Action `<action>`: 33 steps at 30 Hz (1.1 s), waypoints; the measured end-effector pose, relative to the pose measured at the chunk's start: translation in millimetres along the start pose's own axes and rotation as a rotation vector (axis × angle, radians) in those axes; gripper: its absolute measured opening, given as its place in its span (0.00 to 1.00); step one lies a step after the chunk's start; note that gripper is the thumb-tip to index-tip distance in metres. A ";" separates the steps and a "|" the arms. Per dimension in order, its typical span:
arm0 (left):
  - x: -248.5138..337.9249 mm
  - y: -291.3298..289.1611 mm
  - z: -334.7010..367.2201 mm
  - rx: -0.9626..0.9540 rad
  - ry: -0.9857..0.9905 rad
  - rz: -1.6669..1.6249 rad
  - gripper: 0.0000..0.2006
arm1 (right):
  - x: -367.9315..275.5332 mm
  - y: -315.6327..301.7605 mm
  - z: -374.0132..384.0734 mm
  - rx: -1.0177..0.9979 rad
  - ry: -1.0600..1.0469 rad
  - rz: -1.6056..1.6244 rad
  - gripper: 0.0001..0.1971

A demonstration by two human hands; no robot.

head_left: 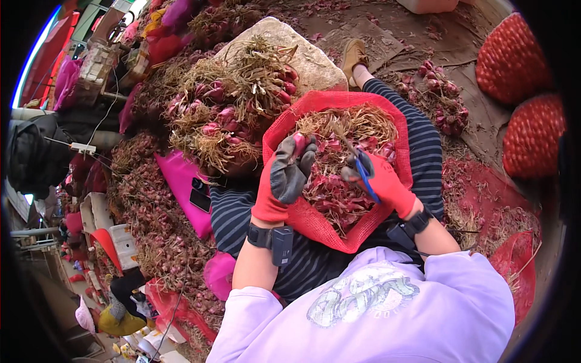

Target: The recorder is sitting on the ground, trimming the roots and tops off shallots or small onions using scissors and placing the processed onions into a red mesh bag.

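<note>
Both of my hands wear red gloves with grey palms. My left hand is closed on a pinkish-purple shallot, held above the left part of the bag. In my right hand is a pair of scissors with blue handles, its blades pointing up and to the left, apart from the shallot. A red mesh bag with its rim rolled back sits between my legs under both hands. Red papery skins and dry roots and stems fill it.
Bunches of shallots with dried stalks lie against a pale block. Loose shallots cover the left floor; a smaller heap lies right. A phone rests on pink cloth. Full red net sacks stand far right.
</note>
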State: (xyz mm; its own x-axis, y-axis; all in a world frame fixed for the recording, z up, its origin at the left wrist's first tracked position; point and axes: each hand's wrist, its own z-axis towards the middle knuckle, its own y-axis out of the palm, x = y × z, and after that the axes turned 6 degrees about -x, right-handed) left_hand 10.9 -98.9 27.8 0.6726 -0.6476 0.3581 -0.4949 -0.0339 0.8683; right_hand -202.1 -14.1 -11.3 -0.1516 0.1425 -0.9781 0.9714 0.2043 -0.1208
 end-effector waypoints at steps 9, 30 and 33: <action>-7.3 -5.8 -0.4 -0.152 0.045 0.181 0.11 | -12.8 10.6 -15.8 0.182 -0.098 -0.590 0.13; -19.3 12.8 -7.2 0.000 0.076 0.614 0.14 | 11.4 -3.5 -16.9 -0.036 0.070 -0.388 0.14; -14.3 21.6 -9.6 0.021 0.138 0.613 0.14 | 3.4 -4.6 -28.2 -0.048 0.162 -0.315 0.16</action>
State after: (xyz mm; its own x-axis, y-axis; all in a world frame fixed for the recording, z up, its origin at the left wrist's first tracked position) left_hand -4.1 -83.0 44.8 0.3269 -0.4497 0.8312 -0.8230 0.2968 0.4843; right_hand -212.2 12.8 -9.3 -0.4728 0.2166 -0.8541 0.8635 0.3072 -0.4001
